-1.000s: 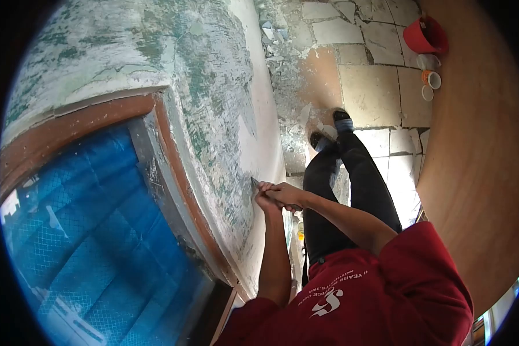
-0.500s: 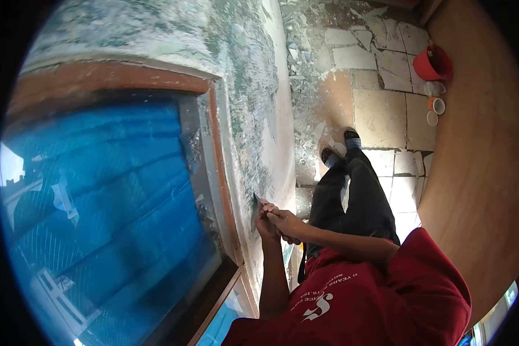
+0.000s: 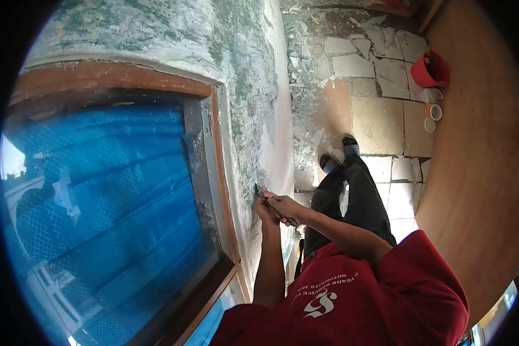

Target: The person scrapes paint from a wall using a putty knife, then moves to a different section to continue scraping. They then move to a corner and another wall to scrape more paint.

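Observation:
Both hands grip one scraper (image 3: 259, 189), its dark, narrow blade tip against the patchy wall (image 3: 245, 135). My left hand (image 3: 266, 211) is closed around the front of the tool, close to the wall surface. Over it, my right hand (image 3: 284, 207) is wrapped on the handle, whose back end pokes out below the palm. Fingers cover most of the tool, so its full shape is hidden. The wall around the blade shows worn green and white paint, with a paler, smoother patch to the right.
At left is a window with a brown frame (image 3: 127, 75) and blue sheeting (image 3: 109, 173) behind the glass. Broken tiles (image 3: 378, 121) and paint flakes cover the floor. A red bucket (image 3: 430, 70) and small cups (image 3: 433, 111) stand by a curved wooden panel (image 3: 478, 161).
Both hands and the scraper have shifted slightly up in the view along the wall. More of the handle's back end now shows. The camera view has tilted a little.

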The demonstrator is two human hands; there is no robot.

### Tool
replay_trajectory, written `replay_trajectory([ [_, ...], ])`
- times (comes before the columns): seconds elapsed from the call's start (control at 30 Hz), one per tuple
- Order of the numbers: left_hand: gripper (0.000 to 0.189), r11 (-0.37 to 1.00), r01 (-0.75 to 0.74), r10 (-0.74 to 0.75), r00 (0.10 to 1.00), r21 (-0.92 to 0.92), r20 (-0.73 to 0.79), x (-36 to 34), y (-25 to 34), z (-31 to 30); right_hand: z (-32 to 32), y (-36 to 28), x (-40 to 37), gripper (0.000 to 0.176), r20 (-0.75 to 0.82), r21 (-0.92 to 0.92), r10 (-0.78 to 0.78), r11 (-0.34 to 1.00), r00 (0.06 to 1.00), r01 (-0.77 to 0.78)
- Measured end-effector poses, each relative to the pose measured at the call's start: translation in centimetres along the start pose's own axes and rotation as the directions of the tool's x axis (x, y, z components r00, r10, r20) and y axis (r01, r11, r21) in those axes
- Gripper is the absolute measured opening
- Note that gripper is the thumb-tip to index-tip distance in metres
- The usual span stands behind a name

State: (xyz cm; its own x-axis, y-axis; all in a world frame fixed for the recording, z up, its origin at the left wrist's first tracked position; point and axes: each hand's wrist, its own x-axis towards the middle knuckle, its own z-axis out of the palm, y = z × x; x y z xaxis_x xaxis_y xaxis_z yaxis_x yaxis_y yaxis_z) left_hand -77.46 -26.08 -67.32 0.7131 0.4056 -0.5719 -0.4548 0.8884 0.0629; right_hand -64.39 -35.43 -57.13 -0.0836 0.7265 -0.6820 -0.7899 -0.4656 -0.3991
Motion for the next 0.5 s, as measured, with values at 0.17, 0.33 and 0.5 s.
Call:
replay_trajectory([
  [0.17,0.028,0.997,0.056,-0.059,0.997,-0.053,-0.05,-1.9,0.8,2.0,1.9,-0.7,-0.8,0.037,-0.004,-0.048,0.044,0.998,0.999,-0.044],
  [0.33,0.027,0.997,0.078,-0.078,0.996,-0.019,-0.04,-0.6,0.7,1.5,1.0,-0.8,-0.5,0.042,-0.016,-0.037,-0.004,0.999,1.0,0.004],
  [0.5,0.024,0.957,0.284,-0.289,0.944,0.05,0.161,0.4,1.8,0.9,1.1,-0.5,1.0,0.04,-0.046,-0.08,0.058,0.995,0.997,-0.062],
])
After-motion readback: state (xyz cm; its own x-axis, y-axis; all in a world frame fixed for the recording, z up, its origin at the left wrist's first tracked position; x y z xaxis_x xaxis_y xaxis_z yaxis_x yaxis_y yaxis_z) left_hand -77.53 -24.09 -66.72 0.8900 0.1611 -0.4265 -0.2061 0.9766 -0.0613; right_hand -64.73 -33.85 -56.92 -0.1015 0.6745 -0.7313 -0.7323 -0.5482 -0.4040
